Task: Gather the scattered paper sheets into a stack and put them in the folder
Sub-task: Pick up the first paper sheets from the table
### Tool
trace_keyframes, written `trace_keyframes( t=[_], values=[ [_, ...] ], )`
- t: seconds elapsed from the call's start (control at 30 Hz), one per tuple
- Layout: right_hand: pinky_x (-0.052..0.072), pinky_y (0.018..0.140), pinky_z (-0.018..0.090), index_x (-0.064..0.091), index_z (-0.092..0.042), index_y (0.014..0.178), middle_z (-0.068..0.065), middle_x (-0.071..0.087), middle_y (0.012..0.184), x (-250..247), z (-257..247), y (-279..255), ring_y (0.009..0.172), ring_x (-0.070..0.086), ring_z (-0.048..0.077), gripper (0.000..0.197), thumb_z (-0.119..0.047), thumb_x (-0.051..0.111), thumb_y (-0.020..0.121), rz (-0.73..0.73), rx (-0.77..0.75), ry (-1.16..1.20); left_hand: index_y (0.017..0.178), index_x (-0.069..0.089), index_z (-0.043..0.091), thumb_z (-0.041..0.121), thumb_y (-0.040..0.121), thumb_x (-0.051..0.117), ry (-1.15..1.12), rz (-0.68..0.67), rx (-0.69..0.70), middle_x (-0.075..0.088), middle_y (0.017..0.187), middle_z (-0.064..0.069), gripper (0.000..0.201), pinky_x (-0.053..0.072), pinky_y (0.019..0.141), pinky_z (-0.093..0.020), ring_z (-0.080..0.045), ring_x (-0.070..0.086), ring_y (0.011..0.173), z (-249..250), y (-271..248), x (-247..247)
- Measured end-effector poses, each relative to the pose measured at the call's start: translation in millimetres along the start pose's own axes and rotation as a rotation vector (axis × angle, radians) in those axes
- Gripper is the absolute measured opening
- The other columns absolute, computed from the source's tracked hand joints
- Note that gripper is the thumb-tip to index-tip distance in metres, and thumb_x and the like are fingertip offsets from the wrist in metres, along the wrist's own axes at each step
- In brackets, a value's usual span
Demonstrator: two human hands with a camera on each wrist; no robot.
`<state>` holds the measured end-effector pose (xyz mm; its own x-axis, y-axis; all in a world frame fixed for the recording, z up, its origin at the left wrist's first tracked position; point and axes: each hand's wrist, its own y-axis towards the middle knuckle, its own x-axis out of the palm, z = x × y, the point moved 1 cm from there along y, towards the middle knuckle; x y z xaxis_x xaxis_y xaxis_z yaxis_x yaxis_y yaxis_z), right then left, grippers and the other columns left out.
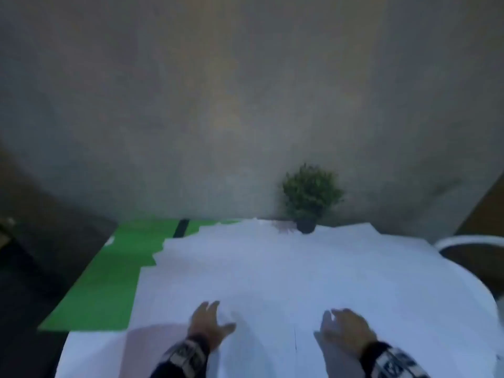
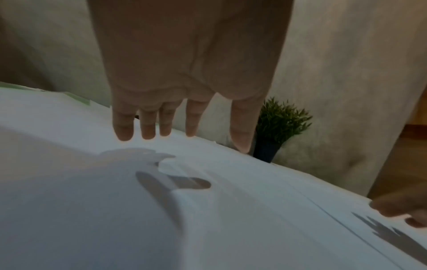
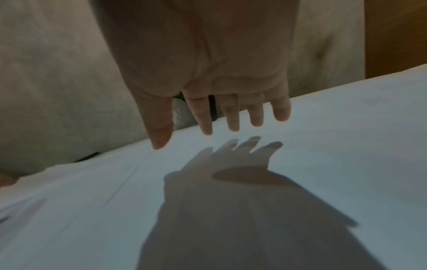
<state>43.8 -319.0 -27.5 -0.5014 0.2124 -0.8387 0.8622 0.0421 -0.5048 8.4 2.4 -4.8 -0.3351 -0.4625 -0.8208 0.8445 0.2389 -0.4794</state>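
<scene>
Several white paper sheets lie spread and overlapping across the table. A green folder lies flat at the left, partly covered by the sheets. My left hand hovers just above the near sheets with straight, spread fingers and holds nothing; in the left wrist view its fingers hang above the paper and cast a shadow. My right hand is open in the same way over the sheets at the right; in the right wrist view its fingers float above the paper.
A small potted plant stands at the table's far edge against the grey wall, touching the sheets. A white chair back shows past the table's right side. The head view is blurred.
</scene>
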Motion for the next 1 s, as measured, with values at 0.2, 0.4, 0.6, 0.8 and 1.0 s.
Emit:
trace_keyframes(
  t=[0.2, 0.4, 0.6, 0.8, 1.0],
  values=[
    [0.033, 0.099, 0.048, 0.041, -0.024, 0.125, 0.003, 0.032, 0.138, 0.8, -30.9, 5.8, 0.127, 0.031, 0.03, 0.078, -0.077, 0.046, 0.068, 0.079, 0.061, -0.003, 0.15, 0.017, 0.023, 0.061, 0.083, 0.054, 0.035, -0.057, 0.006, -0.001, 0.16, -0.009, 0.085, 0.013, 0.119, -0.038, -0.027, 0.002, 0.147, 16.5, 5.2, 16.8],
    [0.021, 0.112, 0.052, 0.024, -0.02, 0.144, 0.008, 0.009, 0.157, 34.9, -66.9, 14.4, 0.142, 0.01, 0.035, 0.084, -0.074, 0.033, 0.079, 0.095, 0.072, -0.005, 0.15, 0.017, 0.021, 0.058, 0.086, 0.051, 0.054, -0.056, 0.072, -0.003, 0.16, -0.007, 0.082, 0.011, 0.117, -0.043, -0.027, -0.002, 0.147, 36.7, 6.7, 38.1],
    [0.033, 0.101, 0.047, 0.037, -0.019, 0.133, 0.01, 0.025, 0.146, 31.3, -90.5, 7.1, 0.133, 0.025, 0.036, 0.055, -0.052, 0.043, 0.089, 0.143, -0.131, -0.094, 0.148, 0.019, 0.022, 0.048, 0.085, 0.059, 0.105, -0.024, 0.115, 0.005, 0.159, -0.007, 0.079, 0.019, 0.114, -0.044, -0.028, 0.008, 0.145, 48.3, 7.8, 35.1],
    [0.023, 0.107, 0.06, 0.022, -0.027, 0.14, 0.01, 0.015, 0.153, 24.5, -70.2, 23.0, 0.139, 0.014, 0.039, 0.087, -0.069, 0.055, 0.071, 0.25, 0.25, -0.022, 0.133, 0.038, 0.021, 0.057, 0.078, 0.062, -0.012, 0.16, -0.152, 0.025, 0.146, -0.013, 0.069, 0.03, 0.104, -0.044, -0.033, 0.029, 0.13, 33.5, 14.4, 21.9],
    [0.01, 0.112, 0.062, -0.004, -0.023, 0.15, 0.013, -0.01, 0.158, 35.7, -72.7, 21.3, 0.144, -0.007, 0.042, 0.093, -0.075, 0.034, 0.081, 0.154, 0.252, -0.064, 0.133, 0.041, 0.03, 0.048, 0.084, 0.059, -0.101, 0.07, -0.141, 0.027, 0.141, -0.01, 0.056, 0.032, 0.1, -0.043, -0.032, 0.03, 0.125, 44.3, 13.5, 20.7]
  ],
)
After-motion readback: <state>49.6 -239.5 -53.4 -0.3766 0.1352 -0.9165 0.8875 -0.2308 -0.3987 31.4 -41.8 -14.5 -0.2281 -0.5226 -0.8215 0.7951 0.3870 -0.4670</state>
